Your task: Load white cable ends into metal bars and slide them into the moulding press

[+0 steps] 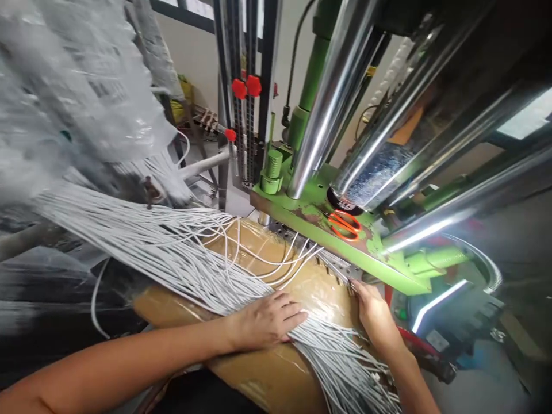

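Note:
A thick bundle of thin white cables runs from the left, across a tape-covered brown surface, and down to the lower right. My left hand lies over this bundle, its fingers curled onto the cables. My right hand is at the right end of a metal mould strip, thumb and fingers drawn together at its edge. Whatever those fingertips hold is too small to make out. Several single cables arch from the bundle to the strip, their ends under the green press plate.
Orange-handled scissors lie on the press plate, among upright chrome columns. Clear plastic-wrapped bundles hang at the left by a metal frame. Red knobs sit on dark rails behind. A lit light bar is at the right.

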`<action>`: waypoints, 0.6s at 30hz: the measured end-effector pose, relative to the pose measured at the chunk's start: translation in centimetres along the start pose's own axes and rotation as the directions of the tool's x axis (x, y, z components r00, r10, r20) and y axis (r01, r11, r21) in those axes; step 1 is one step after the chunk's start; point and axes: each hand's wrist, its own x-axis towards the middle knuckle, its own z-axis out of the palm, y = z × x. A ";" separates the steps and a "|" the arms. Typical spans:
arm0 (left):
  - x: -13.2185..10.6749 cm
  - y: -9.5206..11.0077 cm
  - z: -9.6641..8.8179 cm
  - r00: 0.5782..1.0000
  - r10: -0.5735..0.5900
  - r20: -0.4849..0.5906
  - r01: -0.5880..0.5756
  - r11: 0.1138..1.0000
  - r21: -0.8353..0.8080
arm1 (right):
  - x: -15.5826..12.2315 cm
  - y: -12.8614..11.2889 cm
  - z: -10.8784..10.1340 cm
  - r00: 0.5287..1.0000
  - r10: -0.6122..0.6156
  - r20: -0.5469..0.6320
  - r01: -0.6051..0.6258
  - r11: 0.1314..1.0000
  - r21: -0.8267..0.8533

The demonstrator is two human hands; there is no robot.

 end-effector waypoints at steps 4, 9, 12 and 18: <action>-0.7 -0.7 0.1 1.000 0.007 0.002 -0.007 0.998 -0.058 | -1.1 -5.1 0.8 0.994 -0.085 0.065 0.080 0.993 0.081; -3.8 -3.0 -1.1 0.993 -0.117 -0.015 0.115 0.989 -0.097 | -6.3 -8.8 2.8 0.969 -0.248 -0.012 0.247 0.956 0.160; -3.2 -3.9 -2.6 0.972 -0.206 0.113 0.223 0.959 -0.176 | -7.2 -8.7 2.2 0.991 -0.133 -0.002 0.131 0.977 0.169; 0.9 -5.5 -5.5 0.852 -0.227 0.472 0.450 0.779 -0.437 | -3.4 -11.4 -1.3 0.946 0.029 0.323 -0.138 0.937 0.322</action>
